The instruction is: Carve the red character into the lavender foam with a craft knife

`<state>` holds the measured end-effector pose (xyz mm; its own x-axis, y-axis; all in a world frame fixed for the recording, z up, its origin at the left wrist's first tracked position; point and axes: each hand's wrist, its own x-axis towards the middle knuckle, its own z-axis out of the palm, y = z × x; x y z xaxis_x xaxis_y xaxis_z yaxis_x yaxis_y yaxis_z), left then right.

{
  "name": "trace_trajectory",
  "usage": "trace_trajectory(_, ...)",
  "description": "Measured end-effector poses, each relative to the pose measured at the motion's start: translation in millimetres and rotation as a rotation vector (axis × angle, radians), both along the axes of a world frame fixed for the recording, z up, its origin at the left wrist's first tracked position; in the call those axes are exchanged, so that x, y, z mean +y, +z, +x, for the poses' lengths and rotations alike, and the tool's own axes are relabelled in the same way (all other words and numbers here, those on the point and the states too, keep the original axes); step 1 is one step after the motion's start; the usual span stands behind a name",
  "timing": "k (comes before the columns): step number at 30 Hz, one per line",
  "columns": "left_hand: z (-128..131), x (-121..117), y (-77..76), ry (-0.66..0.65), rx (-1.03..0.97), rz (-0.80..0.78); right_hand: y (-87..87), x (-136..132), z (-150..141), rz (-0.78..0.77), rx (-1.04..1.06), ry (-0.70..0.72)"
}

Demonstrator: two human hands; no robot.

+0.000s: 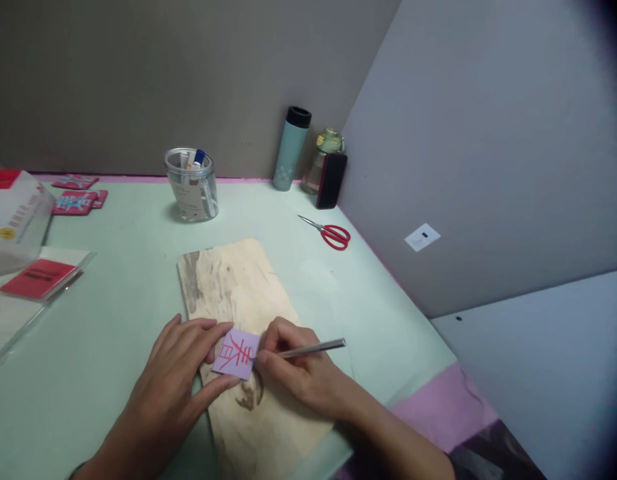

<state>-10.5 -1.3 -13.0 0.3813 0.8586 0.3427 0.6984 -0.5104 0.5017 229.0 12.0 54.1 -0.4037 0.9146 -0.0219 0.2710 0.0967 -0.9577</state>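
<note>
One purple card (237,354) — red 春 (242,354)

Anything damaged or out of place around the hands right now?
Yes: the board has a ragged brown patch just below the purple square, darker than the pale wood around it. Stain or gouge, I can't tell.

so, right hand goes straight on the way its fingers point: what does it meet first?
Most likely the small lilac square with a red character, just ahead of the right hand; the tip of its slim silver tool seems to be on it. Depth is unclear, so the hand might pass above.
</note>
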Motion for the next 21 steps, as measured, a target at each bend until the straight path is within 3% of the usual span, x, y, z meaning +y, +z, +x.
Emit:
trace_trajectory(5, -0.1, -0.1, 0.5, -0.005, -0.009, -0.018, 3.8, 0.7, 1.7, 0.024, -0.063, 0.021)
trace_trajectory(12, 2.5, 0.8, 1.8, 0.015, -0.024, -0.018, -3.2, 3.2, 5.2, -0.118, 0.108, 0.043)
trace_trajectory(21, 2.8, 0.0, 1.2, 0.029, -0.047, -0.026, -0.1, 1.0, 2.0, -0.002, 0.003, 0.007)
